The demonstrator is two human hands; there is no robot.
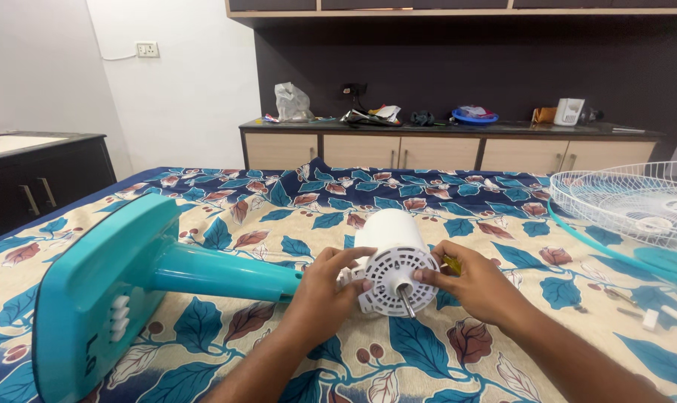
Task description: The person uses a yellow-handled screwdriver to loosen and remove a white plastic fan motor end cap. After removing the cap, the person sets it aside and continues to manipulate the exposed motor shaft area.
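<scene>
Near the middle of the frame, a little below centre, both hands close on a white fan motor housing (393, 257) that lies on its side on the bed (502, 246), its round vented face and metal shaft (406, 301) turned toward the viewer. The left hand (325, 292) has its grip wrapped on the left edge of that face, thumb across the front; the right hand (476, 283) has its grip pinched on the right edge, fingertips touching the vented plate. The housing joins a teal fan stand (129, 276) that stretches away to the lower left, its flat base tipped up with white buttons (119, 315) showing. At the right edge of the frame a white wire fan guard (637, 201) rests on the floral bedspread, well apart from the hands. Along the far wall, a dark-topped cabinet (443, 145) carries clutter.
</scene>
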